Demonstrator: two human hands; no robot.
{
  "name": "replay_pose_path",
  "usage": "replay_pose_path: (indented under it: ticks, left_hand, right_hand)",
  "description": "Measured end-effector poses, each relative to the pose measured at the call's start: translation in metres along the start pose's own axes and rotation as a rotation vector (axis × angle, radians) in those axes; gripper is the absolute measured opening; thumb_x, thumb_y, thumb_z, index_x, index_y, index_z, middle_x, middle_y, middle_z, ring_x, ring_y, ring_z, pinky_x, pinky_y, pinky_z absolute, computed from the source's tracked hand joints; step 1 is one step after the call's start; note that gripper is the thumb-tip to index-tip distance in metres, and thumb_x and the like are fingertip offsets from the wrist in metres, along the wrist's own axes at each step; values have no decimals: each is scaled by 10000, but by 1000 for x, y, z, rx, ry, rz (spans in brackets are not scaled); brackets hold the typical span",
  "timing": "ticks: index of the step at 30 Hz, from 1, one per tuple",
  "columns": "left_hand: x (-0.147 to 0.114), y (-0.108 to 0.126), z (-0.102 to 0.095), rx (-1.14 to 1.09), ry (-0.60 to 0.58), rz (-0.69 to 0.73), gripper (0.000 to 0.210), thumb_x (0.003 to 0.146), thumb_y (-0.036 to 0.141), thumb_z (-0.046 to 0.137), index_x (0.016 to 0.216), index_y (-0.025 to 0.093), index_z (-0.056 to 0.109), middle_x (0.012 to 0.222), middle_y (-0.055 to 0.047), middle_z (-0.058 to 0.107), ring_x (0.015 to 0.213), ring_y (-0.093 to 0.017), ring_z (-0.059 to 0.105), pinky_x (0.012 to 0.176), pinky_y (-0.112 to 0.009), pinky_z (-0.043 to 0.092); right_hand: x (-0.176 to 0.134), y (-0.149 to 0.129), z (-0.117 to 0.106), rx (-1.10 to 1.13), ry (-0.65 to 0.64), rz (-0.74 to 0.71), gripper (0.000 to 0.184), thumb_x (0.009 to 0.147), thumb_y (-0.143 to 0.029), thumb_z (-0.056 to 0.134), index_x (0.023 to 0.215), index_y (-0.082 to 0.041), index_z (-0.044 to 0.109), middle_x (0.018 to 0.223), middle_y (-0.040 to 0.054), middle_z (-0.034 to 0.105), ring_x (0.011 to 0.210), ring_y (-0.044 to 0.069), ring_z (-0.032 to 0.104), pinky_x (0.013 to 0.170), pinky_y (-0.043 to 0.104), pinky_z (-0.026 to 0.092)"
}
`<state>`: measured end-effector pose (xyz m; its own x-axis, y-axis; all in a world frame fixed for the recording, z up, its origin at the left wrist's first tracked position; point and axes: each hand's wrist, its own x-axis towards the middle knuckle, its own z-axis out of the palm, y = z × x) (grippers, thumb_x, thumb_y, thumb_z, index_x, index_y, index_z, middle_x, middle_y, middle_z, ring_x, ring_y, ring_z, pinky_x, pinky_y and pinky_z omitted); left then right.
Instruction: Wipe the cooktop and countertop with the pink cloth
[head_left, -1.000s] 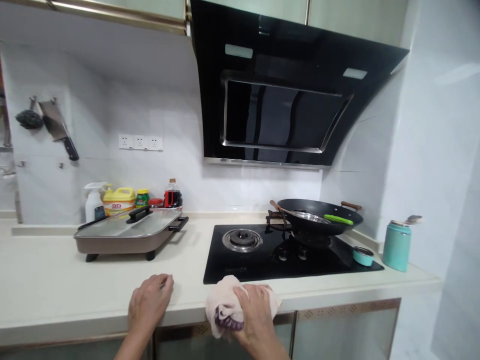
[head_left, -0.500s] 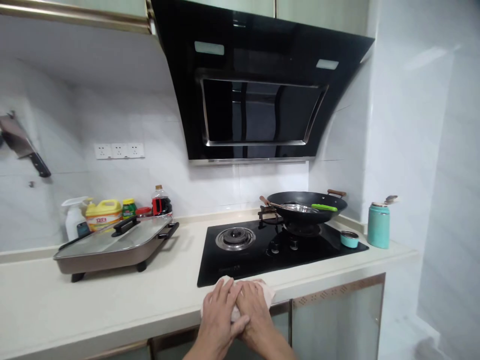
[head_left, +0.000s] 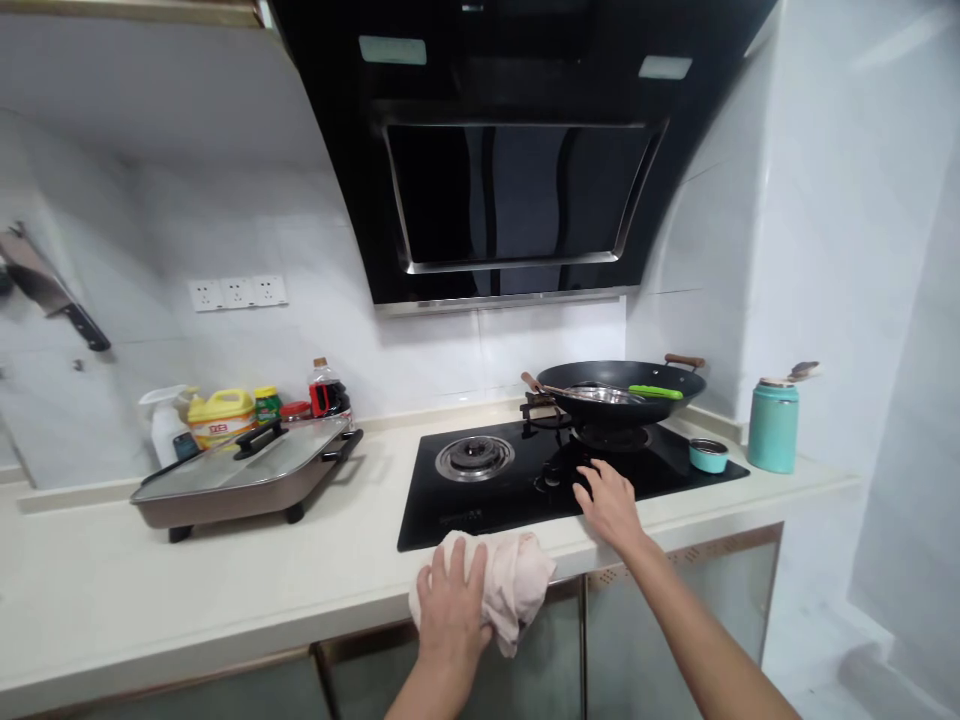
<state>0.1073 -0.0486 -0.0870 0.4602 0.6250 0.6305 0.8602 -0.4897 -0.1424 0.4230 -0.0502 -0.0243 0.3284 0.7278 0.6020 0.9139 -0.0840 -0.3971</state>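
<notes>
A crumpled pale pink cloth (head_left: 517, 580) lies at the front edge of the counter and hangs partly over it. My left hand (head_left: 451, 605) grips its left side, fingers spread across the top and thumb underneath. Farther right, my right hand (head_left: 609, 500) holds nothing; its fingers are apart and reach over the front of the black gas hob (head_left: 502, 505), close to the control knobs (head_left: 553, 476). One knob is largely hidden behind the fingers. A black wok (head_left: 634, 408) with a green-handled utensil (head_left: 655, 392) in it rests on the hob's right burner.
On the left stands an electric pan (head_left: 247, 490) with a glass lid, with several bottles and jars behind it. A small turquoise cup (head_left: 708, 456) is on the hob's right end, beside a turquoise flask (head_left: 773, 428). The range hood (head_left: 510, 200) overhangs the hob.
My right hand has left the cloth and moved right and forward over the hob. My left hand stays on the cloth, of which more now shows. The view has tilted down slightly.
</notes>
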Motion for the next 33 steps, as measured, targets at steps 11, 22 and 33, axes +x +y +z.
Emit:
replay_pose_path:
  ticks: [11, 22, 33]
  left_hand:
    - [54, 134, 34, -215, -132, 123, 1027, 688, 462, 885, 1601, 319, 436, 1586, -224, 470, 1398, -519, 414, 1054, -747, 357]
    - [19, 62, 28, -198, 124, 175, 1003, 633, 607, 917, 1522, 383, 510, 1461, -124, 613, 1260, -381, 574, 1043, -541, 464]
    - [-69, -156, -17, 98, 217, 238, 805, 716, 273, 845, 1461, 326, 544, 1468, -128, 627, 1342, -339, 571, 1177, -489, 380]
  right_hand:
    - [3, 24, 15, -55, -146, -4, 529, 1082, -418, 261, 1158, -241, 753, 1326, 87, 702, 1262, 228, 610, 1091, 419, 377]
    - [2, 34, 28, -47, -97, -3, 417, 996, -331, 401, 1167, -213, 762, 1340, 94, 716, 1291, 240, 619, 1128, 397, 383]
    - [0, 33, 30, -59, -108, -17, 411, 982, -313, 410, 1193, -210, 747, 1351, 106, 700, 1298, 256, 605, 1116, 422, 374]
